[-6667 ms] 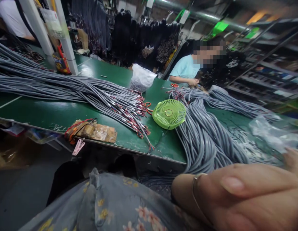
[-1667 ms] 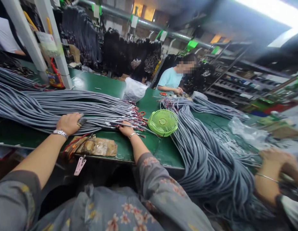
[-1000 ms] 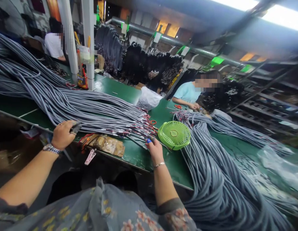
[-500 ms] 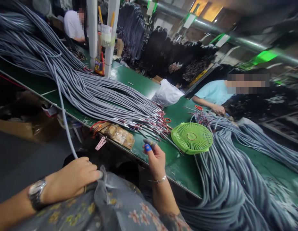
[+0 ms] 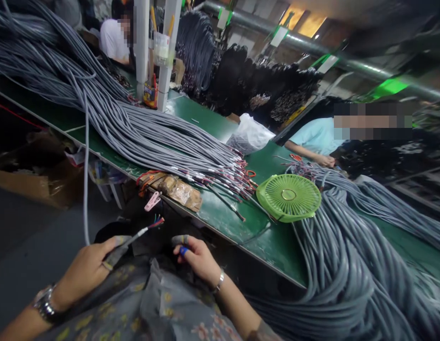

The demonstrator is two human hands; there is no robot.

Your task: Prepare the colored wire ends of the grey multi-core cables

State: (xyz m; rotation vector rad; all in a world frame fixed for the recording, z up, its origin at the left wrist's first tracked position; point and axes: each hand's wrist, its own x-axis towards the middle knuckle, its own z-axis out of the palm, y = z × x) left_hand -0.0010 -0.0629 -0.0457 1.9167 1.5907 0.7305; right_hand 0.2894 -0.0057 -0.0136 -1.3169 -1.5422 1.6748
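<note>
My left hand (image 5: 88, 265), with cloth finger covers on, is closed around a grey cable (image 5: 140, 233). Its cut end points up and to the right, fanning out into thin coloured wires. The same cable seems to hang down from the table edge to this hand. Right of the wire ends, apart from them, is my right hand (image 5: 199, 261), fingers curled in a pinch. It wears a finger cover and a blue band; whatever is between its fingertips is hidden. A large bundle of grey cables (image 5: 145, 132) lies along the green table (image 5: 223, 218), stripped ends toward the right.
A green fan (image 5: 289, 198) lies between the cable bundle and another cable heap (image 5: 340, 255) on the right. A taped cardboard piece (image 5: 179, 192) and a pink clip (image 5: 152, 201) sit at the table edge. Across the table, a person in light blue (image 5: 312, 135) handles cables.
My left hand has turned, and the cable end with its coloured wires now shows above it. The right hand has moved left and down, off the table edge toward the wires.
</note>
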